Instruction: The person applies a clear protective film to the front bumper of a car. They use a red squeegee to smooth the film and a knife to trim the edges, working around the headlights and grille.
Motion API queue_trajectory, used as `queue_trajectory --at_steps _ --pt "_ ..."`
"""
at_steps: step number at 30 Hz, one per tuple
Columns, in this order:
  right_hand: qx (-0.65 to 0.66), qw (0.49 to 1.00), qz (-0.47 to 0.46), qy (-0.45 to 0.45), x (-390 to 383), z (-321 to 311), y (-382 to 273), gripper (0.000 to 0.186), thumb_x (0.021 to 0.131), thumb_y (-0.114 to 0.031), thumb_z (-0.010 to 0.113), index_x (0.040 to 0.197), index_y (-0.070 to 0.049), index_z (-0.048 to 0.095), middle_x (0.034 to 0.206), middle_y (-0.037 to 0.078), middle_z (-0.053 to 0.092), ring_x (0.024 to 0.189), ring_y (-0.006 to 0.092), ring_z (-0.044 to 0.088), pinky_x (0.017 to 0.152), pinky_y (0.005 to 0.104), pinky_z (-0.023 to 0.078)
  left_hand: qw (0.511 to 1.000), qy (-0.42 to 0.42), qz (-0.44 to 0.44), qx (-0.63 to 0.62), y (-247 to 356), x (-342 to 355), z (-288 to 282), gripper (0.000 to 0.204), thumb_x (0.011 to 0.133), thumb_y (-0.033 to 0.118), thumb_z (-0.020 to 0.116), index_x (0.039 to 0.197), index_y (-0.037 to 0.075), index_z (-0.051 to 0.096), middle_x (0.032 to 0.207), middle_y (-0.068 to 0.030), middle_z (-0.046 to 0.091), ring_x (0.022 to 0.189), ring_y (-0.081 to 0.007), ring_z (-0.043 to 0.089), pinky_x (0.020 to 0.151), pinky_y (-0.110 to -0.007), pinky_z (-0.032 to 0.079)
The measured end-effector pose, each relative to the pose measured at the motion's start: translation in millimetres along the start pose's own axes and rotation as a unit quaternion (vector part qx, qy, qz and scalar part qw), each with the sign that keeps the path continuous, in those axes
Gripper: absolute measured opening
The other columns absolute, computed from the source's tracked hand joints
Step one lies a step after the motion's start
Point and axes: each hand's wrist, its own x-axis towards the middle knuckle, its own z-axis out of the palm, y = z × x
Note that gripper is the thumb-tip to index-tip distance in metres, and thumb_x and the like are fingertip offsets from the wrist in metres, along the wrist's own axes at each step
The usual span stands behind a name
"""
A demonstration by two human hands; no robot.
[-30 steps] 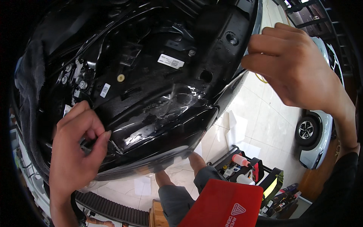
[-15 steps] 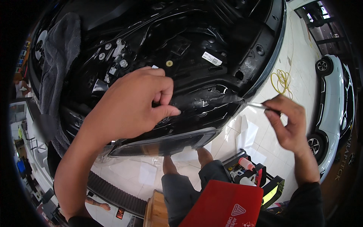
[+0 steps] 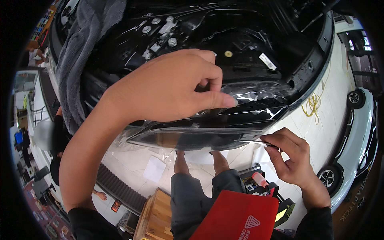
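My left hand (image 3: 172,86) is closed in a pinch over the glossy black car panel (image 3: 276,52), near clear film (image 3: 260,92) stretched along its front; whatever is between its fingertips is too small to make out. My right hand (image 3: 290,154), lower right, grips a slim silver bladed tool (image 3: 252,141). The tool's tip lies at the lower strip of transparent film (image 3: 180,139), which hangs along the panel's front edge above my legs.
A grey towel (image 3: 78,52) drapes over the panel's left. A co-worker (image 3: 56,168) in black is at left. Below are a red pouch (image 3: 228,216), wooden box (image 3: 156,216) and tool tote (image 3: 260,184). A yellow hose (image 3: 312,108) lies beside a white car (image 3: 356,136).
The view has shifted. My left hand has moved rightward and up across the panel. My right hand has dropped from the panel's right edge to the front edge, with the slim tool visible in it.
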Motion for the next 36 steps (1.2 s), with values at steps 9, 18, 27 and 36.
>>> queue_trajectory --at_steps 9,18,27,36 --pt "-0.095 0.985 -0.143 -0.023 59 27 -31 0.029 0.078 0.011 0.067 0.107 0.006 0.07 0.089 0.017 0.065 0.068 0.03 0.065 0.061 0.0366 0.053 0.993 0.016 -0.065 0.099 -27 -79 -20 0.028 0.079 0.028 0.084 0.077 0.004 0.069 0.084 -0.0071 0.053 0.089 -0.0244 0.057 0.078 -0.037 0.045" --pt "-0.185 0.962 -0.191 -0.055 93 37 -55 0.028 0.08 0.011 0.068 0.107 0.005 0.07 0.088 0.016 0.065 0.069 0.028 0.068 0.059 0.0341 0.053 0.994 0.09 -0.061 -0.028 -54 -106 -2 0.018 0.079 0.015 0.083 0.081 -0.001 0.073 0.079 -0.0064 0.054 0.076 -0.0183 0.054 0.069 -0.032 0.042" --pt "-0.262 0.938 -0.213 -0.082 100 46 -71 0.033 0.079 0.011 0.069 0.111 0.004 0.071 0.09 0.015 0.067 0.071 0.0252 0.067 0.06 0.0329 0.053 0.987 0.158 0.002 -0.018 -65 -108 12 0.01 0.081 0.008 0.078 0.08 -0.001 0.074 0.079 -0.0042 0.058 0.073 -0.0136 0.057 0.069 -0.028 0.047" --pt "-0.334 0.897 -0.254 -0.142 107 61 -89 0.044 0.07 0.009 0.073 0.114 0.008 0.069 0.091 0.013 0.065 0.067 0.0214 0.067 0.055 0.032 0.054 0.986 0.165 0.023 -0.018 -73 -108 15 0.01 0.083 0.008 0.078 0.083 -0.001 0.075 0.079 -0.0037 0.059 0.072 -0.0131 0.057 0.068 -0.028 0.047"
